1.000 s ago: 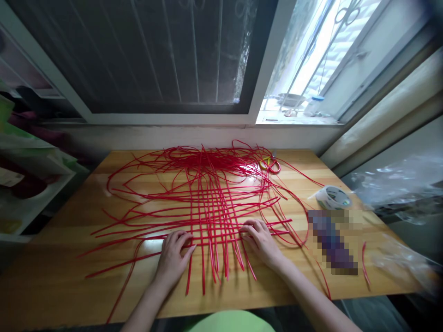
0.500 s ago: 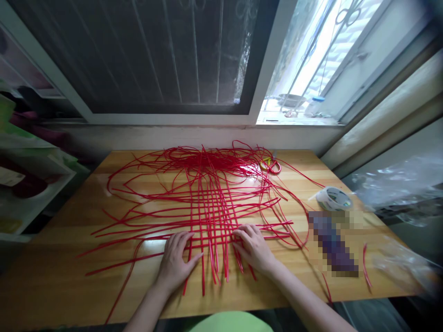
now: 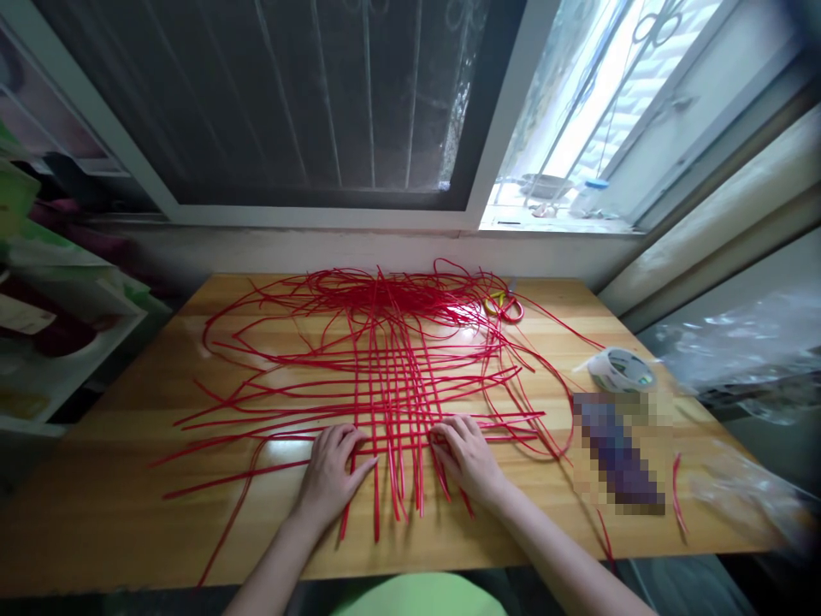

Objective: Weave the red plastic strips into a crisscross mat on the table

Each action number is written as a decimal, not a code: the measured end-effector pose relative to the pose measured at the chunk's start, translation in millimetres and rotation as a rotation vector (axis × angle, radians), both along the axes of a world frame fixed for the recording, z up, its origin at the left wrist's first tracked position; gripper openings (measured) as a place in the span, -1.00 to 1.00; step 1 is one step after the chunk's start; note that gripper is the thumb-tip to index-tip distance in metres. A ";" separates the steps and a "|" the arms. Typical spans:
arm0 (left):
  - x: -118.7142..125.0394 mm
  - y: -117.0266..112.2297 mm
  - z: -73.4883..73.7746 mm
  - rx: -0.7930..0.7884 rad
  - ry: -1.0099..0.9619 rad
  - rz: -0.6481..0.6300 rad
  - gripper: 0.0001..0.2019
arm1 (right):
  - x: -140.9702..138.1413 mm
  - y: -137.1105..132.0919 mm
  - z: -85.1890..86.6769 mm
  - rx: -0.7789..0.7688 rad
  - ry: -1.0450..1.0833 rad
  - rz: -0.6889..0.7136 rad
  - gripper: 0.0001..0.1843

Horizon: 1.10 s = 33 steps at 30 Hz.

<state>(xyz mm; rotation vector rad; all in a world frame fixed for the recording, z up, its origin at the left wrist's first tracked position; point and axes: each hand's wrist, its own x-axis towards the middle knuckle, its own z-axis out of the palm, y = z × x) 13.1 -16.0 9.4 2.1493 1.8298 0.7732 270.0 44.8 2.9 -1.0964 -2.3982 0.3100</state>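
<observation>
The red lattice point(image 3: 388, 411) lies around lower centre, its nearest crosswise strand point(image 3: 398, 446) running left-right between left hand point(image 3: 334, 466) and right hand point(image 3: 467, 455), both equally near, curled over it; whether either grips, I cannot tell.

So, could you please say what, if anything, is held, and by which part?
The left hand and right hand touch the red strand grid at its near corners; gripping is unclear.

No text can be read, neither on the tape roll point(image 3: 617, 373) nor pale label point(image 3: 26, 315).
</observation>
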 end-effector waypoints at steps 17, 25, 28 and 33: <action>-2.2 4.5 -1.3 0.029 -0.033 0.005 -0.59 | -1.8 3.2 3.6 0.009 -0.006 0.057 -0.57; -2.1 24.9 1.0 0.036 -0.021 0.011 -0.56 | -16.5 7.9 8.6 -0.002 -0.087 0.035 -0.60; 2.6 25.7 0.0 0.018 -0.021 -0.024 -0.59 | -17.8 9.3 6.9 -0.005 -0.127 0.008 -0.65; 7.9 26.2 -5.2 0.002 -0.036 -0.052 -0.63 | -18.0 11.2 6.1 0.000 -0.138 0.010 -0.67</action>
